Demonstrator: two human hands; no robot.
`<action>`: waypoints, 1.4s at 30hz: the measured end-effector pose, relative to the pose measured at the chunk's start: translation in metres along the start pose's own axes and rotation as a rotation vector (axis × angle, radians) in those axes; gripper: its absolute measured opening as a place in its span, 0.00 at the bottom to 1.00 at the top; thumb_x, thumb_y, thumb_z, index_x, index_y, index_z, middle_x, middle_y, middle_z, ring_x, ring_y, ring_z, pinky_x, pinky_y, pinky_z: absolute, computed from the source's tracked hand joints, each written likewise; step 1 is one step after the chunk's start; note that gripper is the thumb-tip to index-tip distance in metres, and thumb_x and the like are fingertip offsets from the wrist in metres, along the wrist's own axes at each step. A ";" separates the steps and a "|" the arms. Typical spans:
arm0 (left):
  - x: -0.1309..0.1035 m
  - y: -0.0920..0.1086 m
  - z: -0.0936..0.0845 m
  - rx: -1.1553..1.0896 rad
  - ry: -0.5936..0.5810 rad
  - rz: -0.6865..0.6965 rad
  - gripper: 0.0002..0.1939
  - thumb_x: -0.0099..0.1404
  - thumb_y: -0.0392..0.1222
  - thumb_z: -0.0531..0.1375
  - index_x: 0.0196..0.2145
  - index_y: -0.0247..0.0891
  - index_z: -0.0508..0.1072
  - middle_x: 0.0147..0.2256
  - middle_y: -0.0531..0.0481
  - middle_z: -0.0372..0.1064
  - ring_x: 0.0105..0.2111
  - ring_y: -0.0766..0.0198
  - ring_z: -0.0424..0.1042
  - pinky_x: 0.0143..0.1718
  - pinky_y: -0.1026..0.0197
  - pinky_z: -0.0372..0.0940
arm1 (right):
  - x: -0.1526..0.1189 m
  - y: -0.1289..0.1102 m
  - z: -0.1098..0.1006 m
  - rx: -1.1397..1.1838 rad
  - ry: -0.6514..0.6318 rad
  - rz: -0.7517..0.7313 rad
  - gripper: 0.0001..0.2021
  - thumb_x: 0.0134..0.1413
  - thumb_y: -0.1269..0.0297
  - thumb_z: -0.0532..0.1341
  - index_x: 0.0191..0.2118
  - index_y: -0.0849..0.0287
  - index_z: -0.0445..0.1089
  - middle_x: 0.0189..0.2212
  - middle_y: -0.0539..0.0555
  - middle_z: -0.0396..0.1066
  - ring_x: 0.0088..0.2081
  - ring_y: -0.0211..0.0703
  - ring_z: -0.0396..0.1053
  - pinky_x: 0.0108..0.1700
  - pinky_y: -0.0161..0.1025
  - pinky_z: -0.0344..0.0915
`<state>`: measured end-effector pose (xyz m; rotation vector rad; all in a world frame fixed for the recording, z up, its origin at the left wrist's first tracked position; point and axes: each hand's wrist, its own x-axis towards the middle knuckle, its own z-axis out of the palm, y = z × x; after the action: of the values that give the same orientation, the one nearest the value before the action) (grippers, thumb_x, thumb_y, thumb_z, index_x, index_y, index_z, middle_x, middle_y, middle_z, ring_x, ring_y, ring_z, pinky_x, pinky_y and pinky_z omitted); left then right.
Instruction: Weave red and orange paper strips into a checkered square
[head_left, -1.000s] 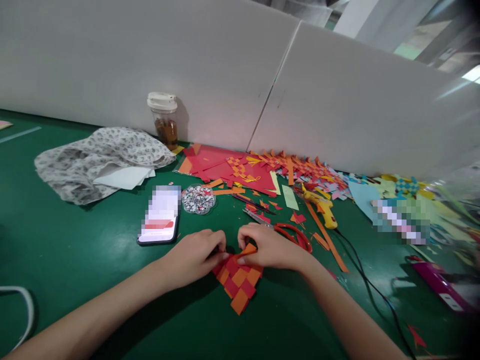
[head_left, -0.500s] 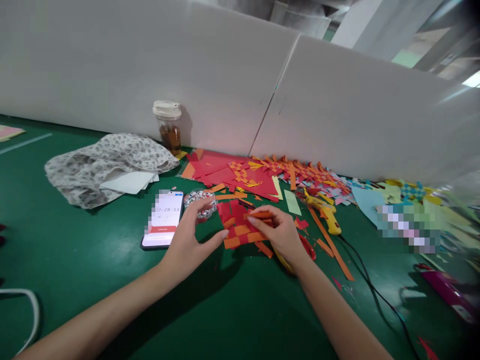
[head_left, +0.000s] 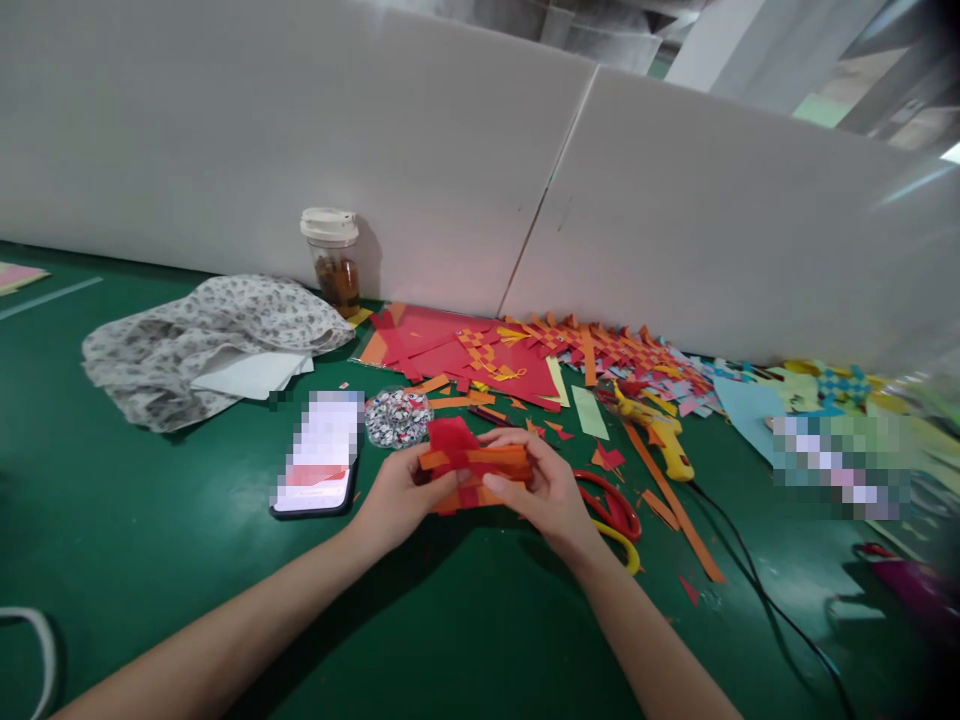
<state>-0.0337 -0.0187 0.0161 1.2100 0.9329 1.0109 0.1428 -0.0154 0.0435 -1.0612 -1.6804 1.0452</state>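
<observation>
Between my two hands is a piece of woven red and orange paper strips [head_left: 471,496], held just above the green table. My left hand [head_left: 401,492] is closed on its left side, the thumb lying across the front. At the right side my right hand [head_left: 544,490] pinches it, thumb in front and fingers behind. A red strip [head_left: 450,437] stands up at the top, and an orange strip [head_left: 495,460] runs crosswise between the hands. The fingers hide part of the weave. Scissors with red and yellow handles [head_left: 621,515] lie beside my right wrist.
A phone [head_left: 322,450] and a round container of small pieces [head_left: 397,417] lie left of my hands. Behind are red paper sheets [head_left: 420,345], woven paper fish [head_left: 487,350] and a lidded cup [head_left: 334,260]. A yellow glue gun [head_left: 667,440] with a cord lies right.
My left hand has moved right and closed on the woven paper. The orange strip, earlier in my right hand, now lies across the weave. The scissors' handles are more exposed.
</observation>
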 end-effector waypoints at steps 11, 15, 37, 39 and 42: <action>-0.012 -0.003 -0.003 0.376 -0.162 -0.032 0.14 0.57 0.47 0.60 0.39 0.36 0.74 0.29 0.51 0.74 0.26 0.63 0.69 0.26 0.64 0.63 | 0.000 -0.005 -0.011 0.003 -0.165 0.373 0.19 0.42 0.58 0.66 0.42 0.56 0.68 0.30 0.51 0.70 0.33 0.39 0.69 0.35 0.36 0.65; -0.015 0.000 0.000 0.356 -0.166 -0.025 0.12 0.60 0.48 0.57 0.35 0.36 0.73 0.30 0.51 0.73 0.28 0.64 0.69 0.27 0.65 0.62 | 0.000 -0.003 -0.014 -0.089 -0.126 0.377 0.11 0.43 0.58 0.66 0.30 0.60 0.72 0.26 0.51 0.72 0.29 0.39 0.69 0.31 0.35 0.65; -0.014 0.001 0.005 -0.119 -0.140 -0.179 0.14 0.59 0.43 0.59 0.43 0.37 0.71 0.39 0.47 0.75 0.39 0.58 0.74 0.43 0.54 0.67 | -0.002 0.001 -0.011 -0.018 0.016 0.293 0.11 0.40 0.60 0.67 0.32 0.58 0.72 0.28 0.52 0.74 0.31 0.42 0.71 0.34 0.38 0.69; -0.015 0.001 0.005 -0.076 -0.134 -0.188 0.15 0.58 0.43 0.60 0.43 0.37 0.70 0.38 0.47 0.75 0.38 0.58 0.74 0.41 0.55 0.68 | -0.003 0.002 -0.009 -0.017 0.048 0.263 0.10 0.41 0.60 0.67 0.30 0.58 0.71 0.28 0.52 0.73 0.30 0.41 0.71 0.34 0.39 0.68; -0.015 0.002 0.004 -0.005 -0.108 -0.189 0.19 0.54 0.42 0.64 0.43 0.37 0.70 0.37 0.47 0.75 0.36 0.57 0.74 0.38 0.55 0.68 | -0.004 -0.001 -0.002 -0.017 0.069 0.225 0.09 0.42 0.61 0.66 0.30 0.57 0.69 0.27 0.51 0.73 0.30 0.41 0.71 0.34 0.38 0.68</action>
<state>-0.0341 -0.0341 0.0192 1.1375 0.9397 0.7894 0.1456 -0.0191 0.0445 -1.3059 -1.5428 1.1241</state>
